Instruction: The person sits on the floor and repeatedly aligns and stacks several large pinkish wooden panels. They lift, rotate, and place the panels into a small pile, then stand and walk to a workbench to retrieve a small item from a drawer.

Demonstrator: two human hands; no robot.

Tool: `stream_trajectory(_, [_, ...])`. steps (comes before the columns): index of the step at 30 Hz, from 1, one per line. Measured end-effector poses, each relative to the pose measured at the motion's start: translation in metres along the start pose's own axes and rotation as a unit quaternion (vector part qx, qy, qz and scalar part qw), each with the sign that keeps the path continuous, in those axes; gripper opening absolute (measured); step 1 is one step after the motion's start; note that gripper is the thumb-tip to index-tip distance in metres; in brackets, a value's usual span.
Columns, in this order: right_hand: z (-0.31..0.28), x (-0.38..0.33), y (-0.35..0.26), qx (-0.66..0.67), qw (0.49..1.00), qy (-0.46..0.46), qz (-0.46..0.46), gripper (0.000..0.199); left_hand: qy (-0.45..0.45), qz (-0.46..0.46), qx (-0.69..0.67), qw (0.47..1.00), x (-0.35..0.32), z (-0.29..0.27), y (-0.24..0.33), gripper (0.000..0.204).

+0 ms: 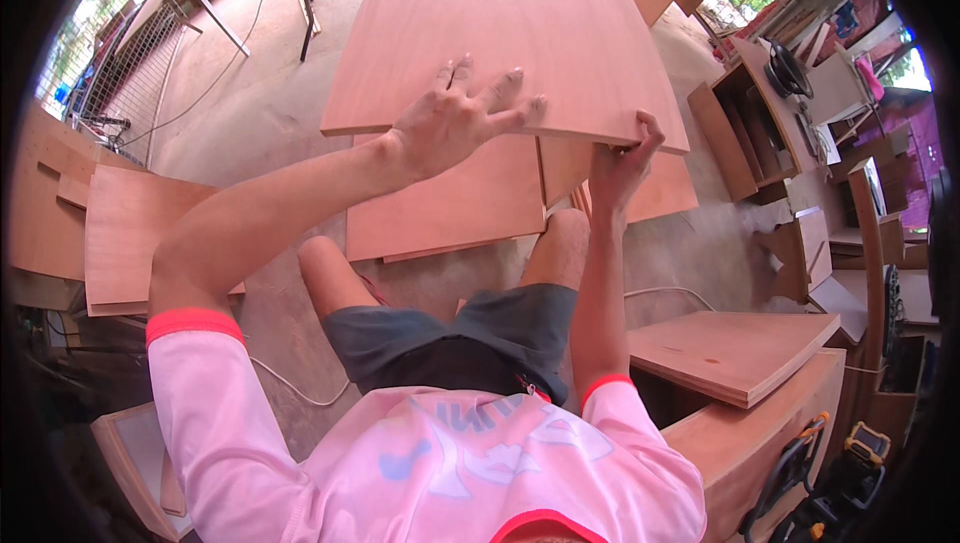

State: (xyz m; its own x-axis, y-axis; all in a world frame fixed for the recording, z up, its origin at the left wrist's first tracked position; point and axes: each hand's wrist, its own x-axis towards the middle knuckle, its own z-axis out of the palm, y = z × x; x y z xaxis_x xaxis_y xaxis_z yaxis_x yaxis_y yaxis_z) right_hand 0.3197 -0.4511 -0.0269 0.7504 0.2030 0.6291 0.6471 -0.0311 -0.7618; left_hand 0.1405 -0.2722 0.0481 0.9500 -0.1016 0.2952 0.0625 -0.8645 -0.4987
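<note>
Board (500, 33): we find left hand (455, 121) spread on its face, likely steadying — right hand (622, 165) gripping its edge, apparently for support.

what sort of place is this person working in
Probably a small woodworking or furniture workshop: there's a large flat wooden panel in front of the person, more flat boards below it, and an open-fronted wooden cabinet over to the right.
</note>
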Motion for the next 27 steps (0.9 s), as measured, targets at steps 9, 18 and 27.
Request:
stream_trajectory(9, [0.014,-0.003,0.041,-0.014,0.993,0.057,-0.104,0.048,0.019,0.0,-0.004,1.0,-0.003,0.003,-0.003,0.079])
stream_trajectory(18, [0.031,-0.013,0.046,-0.013,0.989,0.101,-0.108,0.045,0.02,-0.015,-0.067,0.997,-0.018,-0.002,-0.01,0.079])
stream_trajectory(27, [-0.088,0.015,-0.044,0.017,0.951,-0.272,0.148,0.054,0.003,-0.016,-0.018,1.0,-0.02,-0.002,-0.011,0.078])
